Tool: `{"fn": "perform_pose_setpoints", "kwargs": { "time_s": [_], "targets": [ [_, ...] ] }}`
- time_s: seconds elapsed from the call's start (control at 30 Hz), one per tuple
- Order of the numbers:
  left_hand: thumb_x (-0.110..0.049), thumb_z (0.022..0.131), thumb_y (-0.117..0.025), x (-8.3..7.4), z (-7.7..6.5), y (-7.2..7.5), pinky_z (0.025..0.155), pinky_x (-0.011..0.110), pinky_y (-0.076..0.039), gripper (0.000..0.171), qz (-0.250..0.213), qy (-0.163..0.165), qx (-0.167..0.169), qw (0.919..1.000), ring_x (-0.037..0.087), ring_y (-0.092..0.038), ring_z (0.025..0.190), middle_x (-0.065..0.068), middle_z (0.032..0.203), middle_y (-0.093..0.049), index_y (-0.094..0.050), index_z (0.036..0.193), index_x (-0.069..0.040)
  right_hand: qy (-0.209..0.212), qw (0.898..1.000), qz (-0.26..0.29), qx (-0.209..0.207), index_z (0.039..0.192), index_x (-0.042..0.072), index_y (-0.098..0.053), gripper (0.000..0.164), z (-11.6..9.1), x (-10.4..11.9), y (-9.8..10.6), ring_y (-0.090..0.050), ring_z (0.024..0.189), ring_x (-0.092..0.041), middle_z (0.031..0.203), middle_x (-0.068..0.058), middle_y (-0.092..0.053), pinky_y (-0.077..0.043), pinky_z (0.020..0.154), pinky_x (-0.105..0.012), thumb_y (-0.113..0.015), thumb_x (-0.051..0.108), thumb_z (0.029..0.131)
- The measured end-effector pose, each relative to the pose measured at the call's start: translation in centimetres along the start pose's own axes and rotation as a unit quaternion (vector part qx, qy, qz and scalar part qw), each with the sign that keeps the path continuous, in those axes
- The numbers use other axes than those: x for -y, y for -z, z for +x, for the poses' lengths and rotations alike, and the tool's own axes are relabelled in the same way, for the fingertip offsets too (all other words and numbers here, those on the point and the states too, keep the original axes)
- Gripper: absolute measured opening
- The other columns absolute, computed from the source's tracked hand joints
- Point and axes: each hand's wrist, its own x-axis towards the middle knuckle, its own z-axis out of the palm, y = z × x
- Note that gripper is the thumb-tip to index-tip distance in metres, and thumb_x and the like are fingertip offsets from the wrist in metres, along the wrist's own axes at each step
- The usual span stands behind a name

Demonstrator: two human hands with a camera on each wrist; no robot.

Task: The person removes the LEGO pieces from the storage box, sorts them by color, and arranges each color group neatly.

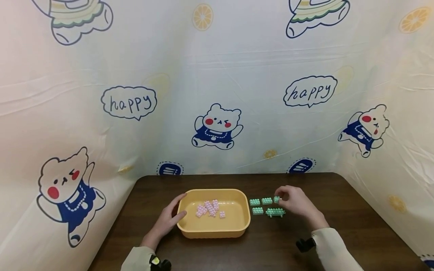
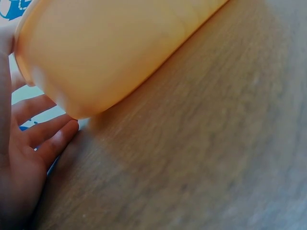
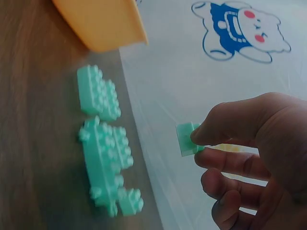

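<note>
My left hand (image 1: 166, 216) rests against the left end of a yellow plastic tub (image 1: 213, 231), with thumb and forefinger spread along its rim. In the left wrist view its other fingers lie fairly straight by the tub's outer wall. Several pink toy building bricks (image 1: 211, 207) lie inside the tub. To the right of it, my right hand (image 1: 298, 203) pinches a small green building brick (image 3: 186, 139) between thumb and forefinger. More green bricks sit on the table beneath and beside that hand, among them a long one (image 1: 275, 212) and a small one (image 3: 130, 201).
Other green bricks (image 1: 257, 210) stand in two short rows close to the tub's right side. The dark wooden table (image 1: 237, 256) ends at a patterned cloth wall (image 1: 254, 150), which also rises at both sides.
</note>
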Motion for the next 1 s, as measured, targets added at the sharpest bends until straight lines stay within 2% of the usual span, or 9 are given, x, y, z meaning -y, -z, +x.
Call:
{"fn": "perform_pose_setpoints", "kwargs": {
  "time_s": [0.2,0.33,0.43,0.57,0.7,0.8,0.9,0.93,1.0],
  "targets": [
    [-0.027,0.093,-0.063,0.0,0.0,-0.1,0.103,0.036,-0.045,0.061,-0.002,0.012,0.003,0.9999,0.028,-0.050,0.130,0.007,0.153,-0.041,-0.037,0.148,-0.025,-0.011,1.000,-0.014,-0.011,0.097,0.010,-0.071,0.019,-1.2,-1.8,0.2,-0.058,0.079,-0.015,0.089,-0.001,-0.067,-0.046,0.064,-0.029,-0.071,0.006,0.079],
    [-0.027,0.093,-0.063,0.0,0.0,-0.1,0.103,0.030,-0.043,0.061,-0.006,0.015,0.004,0.9999,0.027,-0.049,0.131,0.005,0.153,-0.041,-0.037,0.148,-0.026,-0.029,0.999,-0.012,-0.001,0.097,0.011,-0.071,0.018,-1.9,-2.6,0.3,-0.058,0.079,-0.014,0.089,0.001,-0.068,-0.047,0.065,-0.030,-0.071,0.007,0.079],
    [-0.024,0.094,-0.062,0.0,0.0,-0.1,0.103,0.036,-0.045,0.061,-0.009,0.005,0.001,0.9999,0.029,-0.050,0.130,0.007,0.153,-0.041,-0.037,0.149,-0.023,-0.040,0.999,-0.015,0.001,0.096,0.013,-0.070,0.018,-2.1,-3.2,0.3,-0.058,0.079,-0.013,0.088,0.002,-0.067,-0.048,0.066,-0.032,-0.071,0.008,0.080],
    [-0.021,0.094,-0.061,0.0,-0.1,-0.1,0.103,0.050,-0.044,0.061,-0.009,-0.008,0.001,0.9999,0.033,-0.050,0.130,0.011,0.153,-0.040,-0.036,0.150,-0.020,-0.047,0.999,-0.022,0.002,0.096,0.014,-0.070,0.017,-2.1,-3.9,0.2,-0.057,0.077,-0.013,0.086,0.003,-0.066,-0.047,0.067,-0.034,-0.071,0.008,0.080],
    [-0.022,0.095,-0.061,0.0,0.0,0.0,0.104,0.043,-0.044,0.060,-0.011,-0.004,0.005,0.9999,0.031,-0.049,0.131,0.008,0.153,-0.040,-0.036,0.149,-0.022,-0.060,0.998,-0.018,0.008,0.095,0.014,-0.070,0.017,-2.2,-4.3,-0.1,-0.056,0.075,-0.013,0.084,0.004,-0.065,-0.046,0.066,-0.033,-0.071,0.007,0.080],
    [-0.023,0.095,-0.061,-1.7,-0.2,0.5,0.104,0.046,-0.043,0.060,-0.018,-0.002,0.016,0.9997,0.036,-0.048,0.132,0.014,0.153,-0.039,-0.035,0.150,-0.015,-0.066,0.998,-0.020,0.006,0.094,0.014,-0.070,0.017,-2.3,-4.6,-0.5,-0.056,0.074,-0.013,0.082,0.004,-0.064,-0.046,0.066,-0.033,-0.072,0.007,0.079],
    [-0.022,0.096,-0.060,-3.5,-0.5,0.9,0.103,0.058,-0.040,0.061,-0.020,-0.008,0.026,0.9994,0.043,-0.047,0.130,0.022,0.152,-0.037,-0.034,0.149,-0.006,-0.077,0.997,-0.022,0.009,0.093,0.015,-0.070,0.017,-2.4,-4.8,-0.9,-0.056,0.075,-0.013,0.082,0.004,-0.064,-0.046,0.067,-0.033,-0.072,0.007,0.078],
    [-0.022,0.096,-0.060,-4.1,-0.5,1.0,0.102,0.059,-0.039,0.062,-0.019,-0.007,0.028,0.9994,0.044,-0.047,0.130,0.023,0.151,-0.038,-0.034,0.149,-0.003,-0.080,0.997,-0.022,0.011,0.093,0.015,-0.070,0.017,-2.4,-4.9,-1.0,-0.056,0.075,-0.013,0.082,0.003,-0.064,-0.046,0.067,-0.034,-0.072,0.006,0.078],
    [-0.022,0.096,-0.060,-4.2,-0.6,1.0,0.102,0.059,-0.039,0.062,-0.015,-0.007,0.028,0.9995,0.044,-0.047,0.130,0.023,0.151,-0.038,-0.034,0.149,-0.003,-0.088,0.996,-0.021,0.017,0.093,0.016,-0.070,0.017,-2.4,-5.0,-1.2,-0.056,0.076,-0.014,0.083,0.003,-0.065,-0.046,0.068,-0.034,-0.072,0.007,0.078]
  ]
}}
